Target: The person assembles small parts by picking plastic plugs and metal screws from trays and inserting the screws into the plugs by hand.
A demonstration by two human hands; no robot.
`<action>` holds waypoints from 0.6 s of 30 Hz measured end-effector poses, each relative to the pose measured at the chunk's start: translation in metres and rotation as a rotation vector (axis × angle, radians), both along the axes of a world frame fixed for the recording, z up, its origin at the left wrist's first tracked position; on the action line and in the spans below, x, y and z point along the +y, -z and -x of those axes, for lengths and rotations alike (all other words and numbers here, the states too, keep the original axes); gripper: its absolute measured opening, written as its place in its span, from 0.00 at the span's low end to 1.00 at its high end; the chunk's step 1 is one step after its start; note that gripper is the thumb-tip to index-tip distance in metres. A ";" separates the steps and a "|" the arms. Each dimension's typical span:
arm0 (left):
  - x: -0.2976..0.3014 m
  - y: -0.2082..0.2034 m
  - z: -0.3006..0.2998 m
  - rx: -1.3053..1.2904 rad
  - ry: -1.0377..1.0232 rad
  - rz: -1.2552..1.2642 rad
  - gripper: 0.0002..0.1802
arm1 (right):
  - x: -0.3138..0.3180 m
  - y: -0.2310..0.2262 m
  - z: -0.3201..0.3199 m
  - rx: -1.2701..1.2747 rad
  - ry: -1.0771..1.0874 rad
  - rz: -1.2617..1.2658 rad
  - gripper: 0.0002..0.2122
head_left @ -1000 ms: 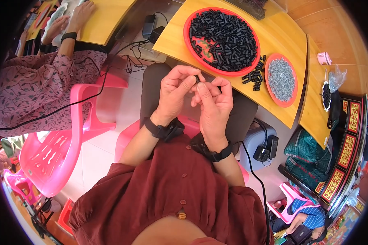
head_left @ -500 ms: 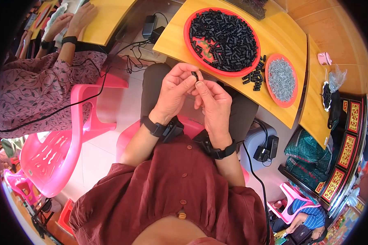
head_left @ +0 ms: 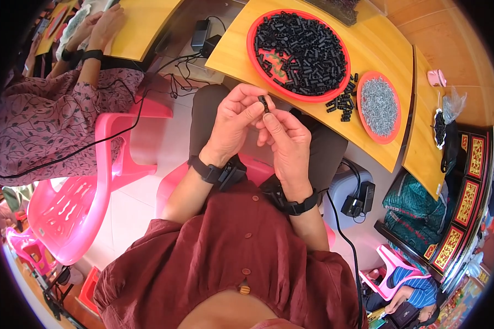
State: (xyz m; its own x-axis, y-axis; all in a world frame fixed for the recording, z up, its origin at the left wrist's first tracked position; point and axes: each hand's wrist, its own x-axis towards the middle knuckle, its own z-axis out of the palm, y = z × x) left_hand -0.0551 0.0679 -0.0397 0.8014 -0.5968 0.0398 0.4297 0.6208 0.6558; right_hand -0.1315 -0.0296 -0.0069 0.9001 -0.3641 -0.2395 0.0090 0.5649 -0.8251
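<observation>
A small black tubular plastic piece (head_left: 263,102) is pinched between my hands, above my lap and just off the table's near edge. My left hand (head_left: 231,129) grips it between thumb and forefinger. My right hand (head_left: 288,140) has its thumb and fingertips closed at the piece's lower end. Whether a second small thing is in those right fingertips cannot be made out. Beyond my hands a round red tray (head_left: 348,74) is heaped with similar black pieces (head_left: 307,52), and several more lie loose on the table (head_left: 343,103). To their right, an orange plate (head_left: 362,118) carries many thin silvery metal parts (head_left: 379,107).
A pink plastic chair (head_left: 66,225) stands at my left, near a co-worker in a patterned top (head_left: 55,118). Black cables (head_left: 184,77) hang by the table's left edge. Another cable (head_left: 346,236) runs down at my right, past a power adapter (head_left: 359,200).
The black piece is slightly more upright and shows more of its length between my fingers. My right thumb has dropped a little. The co-worker's hands have shifted slightly at the far left.
</observation>
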 end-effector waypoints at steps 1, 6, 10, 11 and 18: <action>-0.001 -0.002 0.001 0.010 -0.012 -0.010 0.10 | 0.000 -0.001 0.000 -0.002 -0.001 0.011 0.06; -0.001 -0.003 0.001 0.044 -0.021 -0.022 0.08 | -0.001 -0.001 0.001 -0.018 -0.007 0.081 0.06; -0.001 -0.004 0.001 0.013 -0.038 -0.035 0.07 | 0.001 -0.003 0.001 -0.013 0.001 0.079 0.06; -0.001 -0.005 0.002 0.014 -0.043 -0.032 0.06 | 0.002 -0.003 0.001 -0.008 0.008 0.076 0.06; 0.000 -0.001 -0.001 0.034 -0.012 0.058 0.08 | 0.005 -0.001 0.000 -0.003 0.015 0.039 0.06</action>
State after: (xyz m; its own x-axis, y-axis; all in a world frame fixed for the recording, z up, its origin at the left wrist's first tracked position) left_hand -0.0541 0.0682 -0.0387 0.8099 -0.5847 0.0471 0.4434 0.6628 0.6034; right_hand -0.1317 -0.0251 -0.0057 0.8952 -0.3865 -0.2220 0.0200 0.5323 -0.8463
